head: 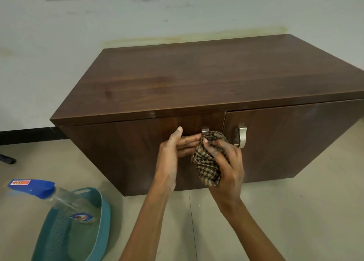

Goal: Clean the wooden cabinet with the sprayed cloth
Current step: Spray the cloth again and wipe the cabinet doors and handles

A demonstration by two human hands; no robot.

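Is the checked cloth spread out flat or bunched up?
Bunched up. The right hand grips the checked cloth as a wad against the left door handle.

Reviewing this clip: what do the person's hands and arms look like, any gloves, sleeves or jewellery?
Both hands are bare: no gloves on the left hand or the right hand. Forearms are uncovered as far as the frame shows, no sleeves visible. No rings, watch or bracelets. Pale dusty smudges mark the fingers and knuckles of both.

Cabinet [197, 79]: on floor [275, 211], back against wall [177, 14].
Door handles: left one [205, 130] behind cloth [208, 158]; right one [241, 136] just beside it.
Spray bottle [49, 195]: lying in basket [102, 217].
Basket: on floor, left front of cabinet.
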